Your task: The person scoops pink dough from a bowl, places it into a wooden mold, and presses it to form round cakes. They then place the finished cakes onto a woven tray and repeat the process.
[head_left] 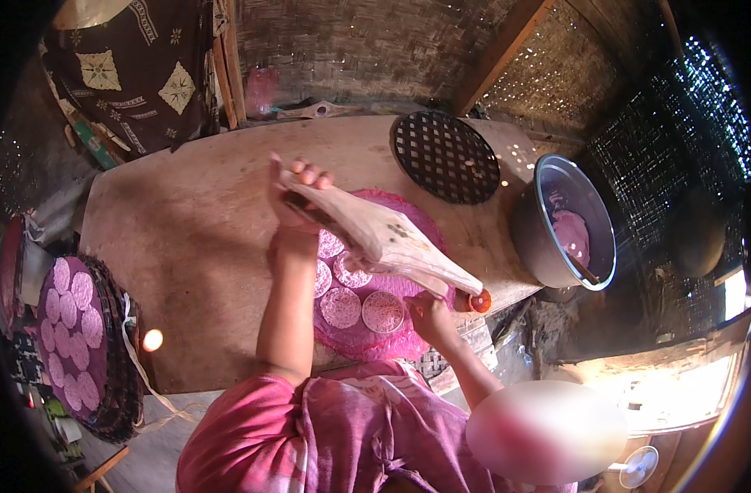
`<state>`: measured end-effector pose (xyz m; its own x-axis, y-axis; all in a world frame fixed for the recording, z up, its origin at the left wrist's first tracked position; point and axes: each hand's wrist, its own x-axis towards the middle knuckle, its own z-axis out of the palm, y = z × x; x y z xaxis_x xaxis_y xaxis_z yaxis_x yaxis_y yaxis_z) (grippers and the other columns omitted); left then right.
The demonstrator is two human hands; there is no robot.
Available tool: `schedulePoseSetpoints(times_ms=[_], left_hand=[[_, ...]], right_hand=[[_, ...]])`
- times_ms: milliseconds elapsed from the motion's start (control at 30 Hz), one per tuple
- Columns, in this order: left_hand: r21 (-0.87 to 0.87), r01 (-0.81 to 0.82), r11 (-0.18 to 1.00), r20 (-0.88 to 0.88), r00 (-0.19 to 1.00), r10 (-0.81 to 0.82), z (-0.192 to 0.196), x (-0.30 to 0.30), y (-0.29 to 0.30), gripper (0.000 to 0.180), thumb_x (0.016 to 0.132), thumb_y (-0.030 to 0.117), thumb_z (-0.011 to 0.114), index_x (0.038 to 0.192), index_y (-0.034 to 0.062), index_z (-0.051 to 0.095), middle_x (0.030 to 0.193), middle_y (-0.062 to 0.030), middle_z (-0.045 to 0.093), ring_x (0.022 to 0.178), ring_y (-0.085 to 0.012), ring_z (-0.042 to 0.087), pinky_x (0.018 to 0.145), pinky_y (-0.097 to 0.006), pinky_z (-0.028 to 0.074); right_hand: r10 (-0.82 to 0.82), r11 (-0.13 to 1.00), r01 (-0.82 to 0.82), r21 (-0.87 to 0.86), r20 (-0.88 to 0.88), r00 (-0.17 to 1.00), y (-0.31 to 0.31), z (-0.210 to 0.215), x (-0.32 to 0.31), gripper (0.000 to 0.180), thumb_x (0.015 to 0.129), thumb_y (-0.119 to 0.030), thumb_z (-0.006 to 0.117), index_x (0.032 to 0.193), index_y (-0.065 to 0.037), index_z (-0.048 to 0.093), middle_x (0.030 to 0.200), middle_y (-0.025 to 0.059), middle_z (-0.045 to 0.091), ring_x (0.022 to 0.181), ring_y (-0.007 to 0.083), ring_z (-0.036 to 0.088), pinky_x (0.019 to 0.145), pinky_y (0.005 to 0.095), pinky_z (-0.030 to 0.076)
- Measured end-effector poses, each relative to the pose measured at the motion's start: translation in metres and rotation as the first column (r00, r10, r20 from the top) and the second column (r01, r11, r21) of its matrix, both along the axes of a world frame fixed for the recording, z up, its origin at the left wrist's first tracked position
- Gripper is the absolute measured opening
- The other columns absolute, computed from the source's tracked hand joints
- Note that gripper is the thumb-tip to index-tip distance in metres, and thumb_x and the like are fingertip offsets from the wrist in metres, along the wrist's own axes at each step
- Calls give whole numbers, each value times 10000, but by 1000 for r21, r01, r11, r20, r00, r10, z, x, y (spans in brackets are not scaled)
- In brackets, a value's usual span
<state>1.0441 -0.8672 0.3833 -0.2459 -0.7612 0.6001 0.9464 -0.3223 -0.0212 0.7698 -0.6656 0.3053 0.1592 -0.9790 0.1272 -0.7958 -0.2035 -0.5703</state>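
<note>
My left hand (pixel 303 189) is raised over the table, its fingers wrapped round the wide end of a long pale carved wooden piece (pixel 404 240). The piece slants down to the right and hides part of what lies beneath. Under it a round pink mat (pixel 334 327) carries several speckled pink discs (pixel 340 307). A thin ring mould (pixel 402 311) encircles the disc nearest my right hand (pixel 430 319). The bent fingers of that hand are closed at the mould's right rim, under the wood's lower edge. A small orange-red round thing (pixel 480 301) sits by the wood's narrow tip.
A dark perforated round tray (pixel 447 156) lies at the table's back. To the right stands a grey basin (pixel 530 218) with pink dough (pixel 571 236) and a stick inside. At left, a round rack (pixel 108 386) bears more pink discs. Woven walls (pixel 351 49) enclose the wooden table (pixel 178 246).
</note>
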Motion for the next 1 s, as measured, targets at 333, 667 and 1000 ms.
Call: schedulePoseSetpoints(times_ms=[333,667,1000], left_hand=[[-366,-208,907,323,885,334,105,143,101,789,985,621,220,706,41,676,583,-132,638,486,-291,594,531,-387,463],[-465,-194,864,327,869,372,105,182,143,826,995,614,169,776,38,718,672,-142,702,561,-266,692,468,-321,458],[-197,59,979,255,967,-7,85,98,91,844,963,673,178,799,9,674,739,-196,668,658,-329,633,673,-437,524]], right_hand=[[-12,996,18,85,-74,997,-21,-5,7,188,807,-142,563,740,10,651,745,253,637,697,417,654,648,486,539],[-150,989,145,-37,-191,970,-43,20,-57,138,776,-100,613,709,17,640,722,218,645,672,372,659,608,451,523],[-185,981,191,42,-112,976,-37,52,-51,468,889,-400,611,1074,26,668,1004,251,674,937,394,662,825,448,530]])
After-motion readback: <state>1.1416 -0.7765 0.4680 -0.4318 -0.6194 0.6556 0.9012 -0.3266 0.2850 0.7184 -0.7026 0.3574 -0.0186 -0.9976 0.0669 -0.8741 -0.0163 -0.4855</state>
